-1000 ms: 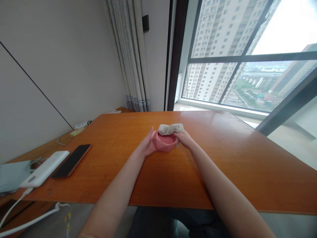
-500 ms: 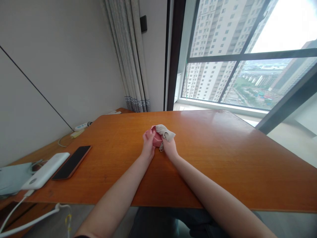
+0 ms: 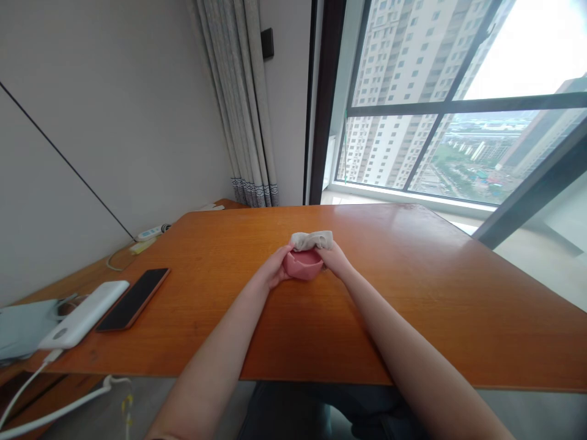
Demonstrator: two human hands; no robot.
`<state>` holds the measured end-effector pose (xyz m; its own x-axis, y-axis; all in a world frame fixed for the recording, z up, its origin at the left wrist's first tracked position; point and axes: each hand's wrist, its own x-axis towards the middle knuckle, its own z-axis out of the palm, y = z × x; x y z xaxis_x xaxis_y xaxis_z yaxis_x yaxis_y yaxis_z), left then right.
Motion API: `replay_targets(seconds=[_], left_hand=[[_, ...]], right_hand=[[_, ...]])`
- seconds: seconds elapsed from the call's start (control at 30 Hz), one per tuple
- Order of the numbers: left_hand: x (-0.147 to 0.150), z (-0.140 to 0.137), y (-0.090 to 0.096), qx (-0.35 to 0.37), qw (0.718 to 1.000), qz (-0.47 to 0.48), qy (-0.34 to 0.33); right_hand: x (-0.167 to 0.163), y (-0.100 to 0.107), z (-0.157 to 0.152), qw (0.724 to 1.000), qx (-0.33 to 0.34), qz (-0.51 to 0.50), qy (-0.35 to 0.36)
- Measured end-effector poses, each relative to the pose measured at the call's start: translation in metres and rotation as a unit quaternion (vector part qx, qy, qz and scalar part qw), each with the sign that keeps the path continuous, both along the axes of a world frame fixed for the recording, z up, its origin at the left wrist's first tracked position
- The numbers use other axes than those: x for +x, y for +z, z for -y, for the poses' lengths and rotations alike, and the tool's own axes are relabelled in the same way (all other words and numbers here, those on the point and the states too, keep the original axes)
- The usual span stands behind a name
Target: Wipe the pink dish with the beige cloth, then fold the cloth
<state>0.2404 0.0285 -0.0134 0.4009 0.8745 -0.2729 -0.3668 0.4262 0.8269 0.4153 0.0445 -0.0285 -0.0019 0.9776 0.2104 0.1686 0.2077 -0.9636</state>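
The person's left hand (image 3: 276, 267) gripped a pink bowl (image 3: 302, 269) at its nine o'clock side, thumb up by the rim and fingers curled beneath. The right hand (image 3: 335, 259) lay at the bowl's three o'clock side, closed on a pale cloth (image 3: 312, 240) and pressed near the rim; how its hidden fingers were set could not be told. The bowl, angular in its sides, sat between the two hands over the middle of the table (image 3: 422, 305), its opening turned up and somewhat towards the person. The cloth was bunched along the bowl's twelve o'clock edge, covering part of the opening. Whether the bowl's base touched the wood could not be made out.

Both bare forearms ran back from the bowl, the left towards seven o'clock and the right towards five, with the person's dark-clothed legs (image 3: 316, 406) below the table edge at six.

Out towards nine o'clock, a dark-screened phone (image 3: 132, 300) lay flat on the table, with a white power bank (image 3: 87, 313) just beside it on its outer side. A white cable (image 3: 25, 382) led from the power bank down towards eight. Near ten o'clock, a white power strip (image 3: 151, 233) lay by the wall. Farther off, a grey curtain (image 3: 243, 104) hung at eleven, and a large window (image 3: 394, 146) stood at one, with tall buildings outside.
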Motion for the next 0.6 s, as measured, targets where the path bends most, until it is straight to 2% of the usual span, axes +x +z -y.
replay_targets(seconds=[0.1,0.2,0.3,0.4,0.47,0.53,0.6], left_hand=[[0.008,0.0,-0.002,0.036,0.994,0.014,0.1],[0.014,0.001,-0.003,0.084,0.977,0.032,0.195],[0.018,0.005,-0.006,0.124,0.962,0.049,0.24],[0.02,0.009,-0.006,0.135,0.963,0.033,0.23],[0.019,0.01,-0.004,0.113,0.975,0.015,0.19],[0.017,0.01,-0.002,0.075,0.99,0.012,0.117],[0.016,0.01,-0.001,0.043,0.997,0.009,0.062]], right_hand=[[-0.015,0.005,0.009,0.997,0.064,-0.034,0.0],[-0.035,0.003,0.018,0.99,0.124,-0.061,-0.01],[-0.051,-0.005,0.023,0.982,0.158,-0.087,-0.062],[-0.049,-0.01,0.02,0.977,0.165,-0.086,-0.104],[-0.035,-0.008,0.014,0.98,0.147,-0.066,-0.113],[-0.017,-0.003,0.007,0.988,0.118,-0.035,-0.096],[-0.001,0.003,0.001,0.995,0.09,-0.006,-0.045]])
